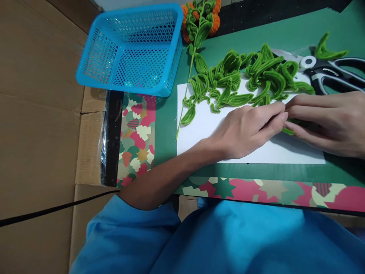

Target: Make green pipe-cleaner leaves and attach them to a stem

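Observation:
My left hand [245, 131] reaches in over a white sheet of paper [199, 140], its thumb and forefinger pinched together. My right hand [333, 120] meets it fingertip to fingertip, fingers closed around a green fuzzy pipe-cleaner piece [288, 131]. Only a bit of that piece shows below the fingertips; the rest is hidden by the fingers. Just beyond both hands, a heap of green pipe-cleaner leaves [268, 76] spreads over the paper. Scissors [322, 70] with black and grey handles lie past my right hand, blades partly under the leaves.
A blue perforated plastic basket [168, 85] stands at the back left. Beside it lies a green stem with leaves [201, 34] and orange fuzzy flowers [215, 24]. The green table mat [167, 133] has a patterned border [273, 190]. Cardboard [40, 114] lines the left.

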Demonstrator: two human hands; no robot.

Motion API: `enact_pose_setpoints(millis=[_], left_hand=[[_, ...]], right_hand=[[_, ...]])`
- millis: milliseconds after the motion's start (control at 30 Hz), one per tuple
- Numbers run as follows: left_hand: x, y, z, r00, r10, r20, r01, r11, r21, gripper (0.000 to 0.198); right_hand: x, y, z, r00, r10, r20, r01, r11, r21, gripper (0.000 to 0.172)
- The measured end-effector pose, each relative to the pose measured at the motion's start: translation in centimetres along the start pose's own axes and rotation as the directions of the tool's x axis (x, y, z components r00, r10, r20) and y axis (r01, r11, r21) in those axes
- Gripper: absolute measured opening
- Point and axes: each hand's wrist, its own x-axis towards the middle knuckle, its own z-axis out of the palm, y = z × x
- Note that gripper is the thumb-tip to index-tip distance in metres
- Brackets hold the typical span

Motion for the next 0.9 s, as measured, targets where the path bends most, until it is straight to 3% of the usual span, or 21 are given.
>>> enact_pose_setpoints(millis=[400, 900], left_hand=[[0.00, 0.06, -0.12, 1.000, 0.002, 0.005, -0.002, 1.000, 0.000, 0.036], [-0.08, 0.10, -0.27, 0.999, 0.015, -0.035, -0.015, 1.000, -0.012, 0.033]], right_hand=[[0.11, 0.03, -0.26, 0.999, -0.049, 0.014, 0.049, 0.998, -0.028, 0.013], [-0.03, 0.09, 0.36, 1.000, -0.016, 0.005, 0.016, 1.000, 0.025, 0.018]])
